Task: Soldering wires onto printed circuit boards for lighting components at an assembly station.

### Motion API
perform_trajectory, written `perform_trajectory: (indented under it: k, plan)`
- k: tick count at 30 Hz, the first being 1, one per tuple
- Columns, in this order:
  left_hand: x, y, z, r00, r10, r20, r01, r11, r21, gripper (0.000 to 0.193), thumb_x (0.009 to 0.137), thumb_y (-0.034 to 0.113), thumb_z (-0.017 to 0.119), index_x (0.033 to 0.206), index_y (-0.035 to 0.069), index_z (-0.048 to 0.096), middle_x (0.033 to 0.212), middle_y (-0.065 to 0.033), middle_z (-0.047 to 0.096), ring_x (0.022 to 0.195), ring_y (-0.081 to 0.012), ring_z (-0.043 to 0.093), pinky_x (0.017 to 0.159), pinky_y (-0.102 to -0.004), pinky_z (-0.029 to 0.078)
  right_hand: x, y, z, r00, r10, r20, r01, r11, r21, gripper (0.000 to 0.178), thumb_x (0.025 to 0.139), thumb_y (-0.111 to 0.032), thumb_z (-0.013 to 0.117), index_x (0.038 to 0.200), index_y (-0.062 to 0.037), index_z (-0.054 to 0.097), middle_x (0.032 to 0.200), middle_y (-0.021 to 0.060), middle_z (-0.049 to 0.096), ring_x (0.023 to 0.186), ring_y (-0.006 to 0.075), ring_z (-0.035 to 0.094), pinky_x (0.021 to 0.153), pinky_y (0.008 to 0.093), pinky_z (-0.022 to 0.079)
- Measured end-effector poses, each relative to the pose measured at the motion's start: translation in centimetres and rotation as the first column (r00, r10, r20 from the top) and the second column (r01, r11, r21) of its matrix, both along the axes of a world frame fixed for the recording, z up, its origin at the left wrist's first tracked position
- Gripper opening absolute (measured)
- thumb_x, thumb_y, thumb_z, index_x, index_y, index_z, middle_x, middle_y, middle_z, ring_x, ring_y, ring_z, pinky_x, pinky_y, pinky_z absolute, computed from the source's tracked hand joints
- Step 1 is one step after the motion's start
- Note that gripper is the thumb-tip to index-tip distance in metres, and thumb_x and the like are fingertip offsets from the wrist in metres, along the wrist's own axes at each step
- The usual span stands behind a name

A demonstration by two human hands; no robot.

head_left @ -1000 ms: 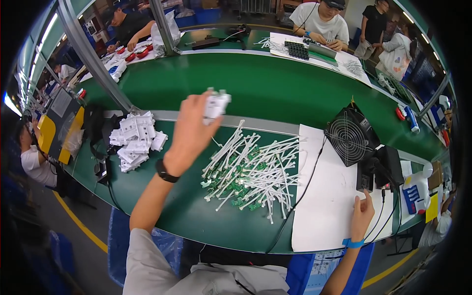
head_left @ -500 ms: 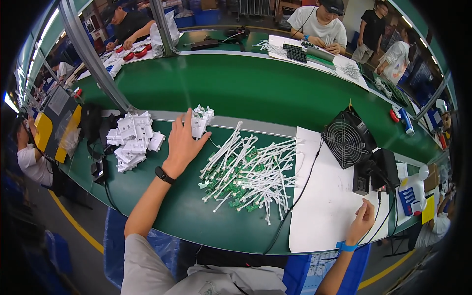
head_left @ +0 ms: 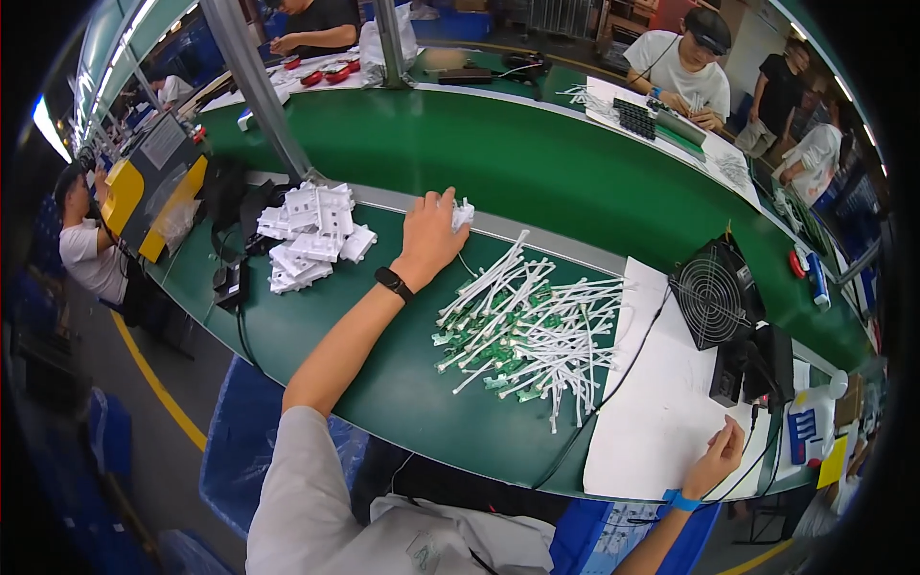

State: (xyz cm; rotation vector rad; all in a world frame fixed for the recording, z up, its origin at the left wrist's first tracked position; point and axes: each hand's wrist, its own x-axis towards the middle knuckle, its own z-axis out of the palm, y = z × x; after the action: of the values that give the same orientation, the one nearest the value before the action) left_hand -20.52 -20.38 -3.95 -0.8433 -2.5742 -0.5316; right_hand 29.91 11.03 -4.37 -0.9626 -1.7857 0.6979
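At the bench's far edge, my left hand (head_left: pixel 431 236) is closed over a small group of white plastic parts (head_left: pixel 463 215), mostly covering them. A thin white wire hangs down beside my fingers. To the left lies a heap of white plastic housings (head_left: pixel 311 230). Nearer the middle spreads a pile of small green circuit boards with white cable leads (head_left: pixel 537 326). My right hand (head_left: pixel 717 454) hovers over the white paper sheet (head_left: pixel 632 436) with its fingers curled together, and nothing shows in them.
A black fan with a round grille (head_left: pixel 712 292) stands at the right, next to black power boxes (head_left: pixel 740 369) and a white bottle (head_left: pixel 813 422). Black cables cross the paper. A metal post (head_left: pixel 259 96) rises at the far left. People work across the green divider (head_left: pixel 479 144).
My view has swung left, shifting the scene rightward. My left hand, spread beside the white parts before, now closes over them. My right hand stays over the paper, fingers curled.
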Motion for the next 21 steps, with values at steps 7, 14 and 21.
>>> perform_trajectory:
  k: [7,14,21]
  plan:
    - [3.6,-5.5,4.9,0.993,0.018,-0.112,-0.016,1.0,0.016,0.082,0.082,0.042,0.082,0.144,-0.002,0.05,0.142,-0.0277,0.053,0.129,-0.0434,0.053,0.109,-0.0523,0.042,-0.5,-2.9,1.2,0.981,0.16,0.111,-0.167,0.984,0.055,0.019,0.105,-0.006,0.054,0.11,0.0032,0.07,0.078,0.0027,0.059,0.063,0.0076,0.046,0.057,0.0255,0.038]
    - [3.4,-18.2,8.5,1.0,0.021,-0.006,-0.021,0.99,-0.141,0.059,0.076,0.029,0.087,0.124,0.001,0.067,0.132,-0.021,0.06,0.125,-0.0406,0.054,0.107,-0.0495,0.044,-8.2,-11.6,7.3,0.696,0.655,0.295,-0.691,0.722,0.026,0.014,0.088,0.004,0.067,0.1,0.0,0.073,0.07,0.0068,0.06,0.058,0.0143,0.055,0.056,0.0304,0.042]
    - [2.0,-21.3,5.7,0.997,-0.05,-0.065,0.047,0.998,-0.041,0.029,0.075,0.007,0.08,0.102,0.0,0.074,0.136,-0.0161,0.063,0.106,-0.0352,0.065,0.095,-0.0436,0.052,-22.8,-19.3,8.5,0.312,0.911,0.269,-0.944,0.329,-0.019,0.016,0.091,-0.005,0.07,0.106,-0.0018,0.068,0.095,0.0146,0.063,0.088,0.0329,0.063,0.079,0.0424,0.052]
